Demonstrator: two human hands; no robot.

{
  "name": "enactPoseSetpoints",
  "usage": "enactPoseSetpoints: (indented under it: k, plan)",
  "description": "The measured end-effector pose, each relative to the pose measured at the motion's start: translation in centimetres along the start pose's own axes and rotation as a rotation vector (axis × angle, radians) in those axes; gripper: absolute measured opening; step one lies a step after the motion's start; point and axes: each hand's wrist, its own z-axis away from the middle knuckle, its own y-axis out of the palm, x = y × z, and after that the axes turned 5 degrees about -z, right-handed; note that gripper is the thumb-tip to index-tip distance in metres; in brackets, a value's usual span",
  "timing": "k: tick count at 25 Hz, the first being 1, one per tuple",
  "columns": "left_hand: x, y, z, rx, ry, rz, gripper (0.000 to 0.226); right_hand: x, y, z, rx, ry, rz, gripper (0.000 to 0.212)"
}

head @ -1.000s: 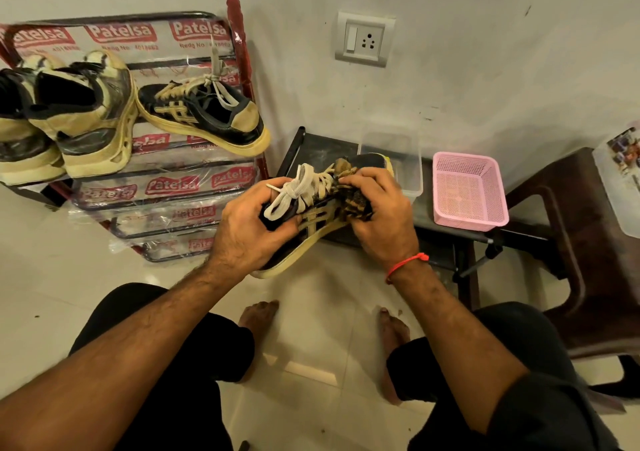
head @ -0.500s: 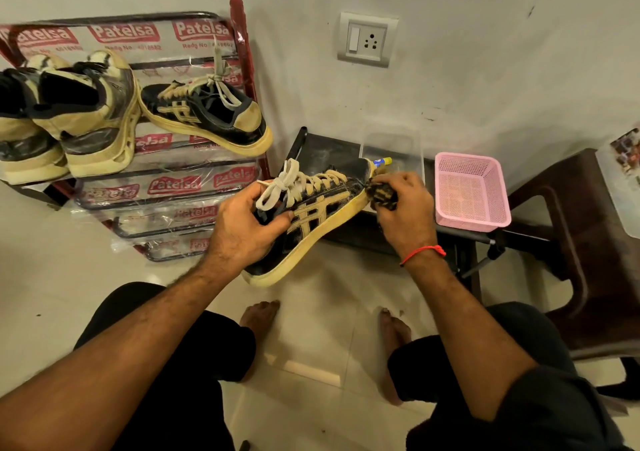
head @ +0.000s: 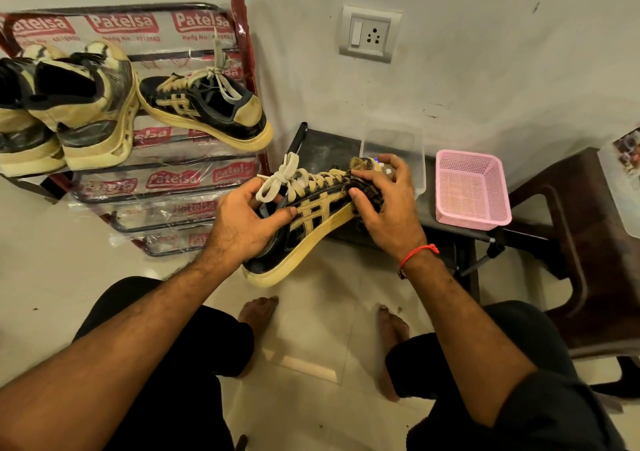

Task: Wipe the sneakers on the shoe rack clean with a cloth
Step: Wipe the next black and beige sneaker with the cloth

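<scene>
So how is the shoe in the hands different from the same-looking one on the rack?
The held sneaker is off the rack, tilted, gripped by the left hand; the sneaker on the rack rests on the red shoe rack untouched. The right hand presses a dark cloth on the held one's toe; the racked one's toe is bare. Both are black with cream stripes, soles and laces.

We see the rack (head: 249,70) at upper left, three sneakers (head: 204,108) on its top shelf. At centre we hold a fourth sneaker (head: 311,215) above the floor (head: 52,243). Right of it, a basket (head: 471,187) sits on the worktop (head: 329,146), a chair (head: 595,243) beyond.
</scene>
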Motion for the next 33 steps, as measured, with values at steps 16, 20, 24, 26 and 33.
enactPoseSetpoints:
  k: [16,20,24,26,33]
  plan:
    - [0.2,-0.3,-0.6,-0.045,-0.21,0.153,0.024,3.4,3.2,2.8,0.181,-0.136,0.07,0.03]
    - [-1.0,-0.4,-0.4,-0.024,-0.129,0.133,0.022,3.1,1.8,0.9,-0.018,-0.146,0.083,0.021]
    - [-1.4,-0.3,0.3,0.049,-0.06,0.095,0.023,0.1,-1.1,-1.5,-0.231,0.031,0.122,0.016]
    - [-1.5,-0.3,0.4,0.091,-0.041,0.08,0.022,-1.4,-2.4,-2.0,-0.262,0.077,0.135,0.018]
    - [-2.2,0.1,0.4,0.087,-0.106,0.174,0.021,-0.3,0.1,-0.2,-0.158,0.08,-0.058,0.03]
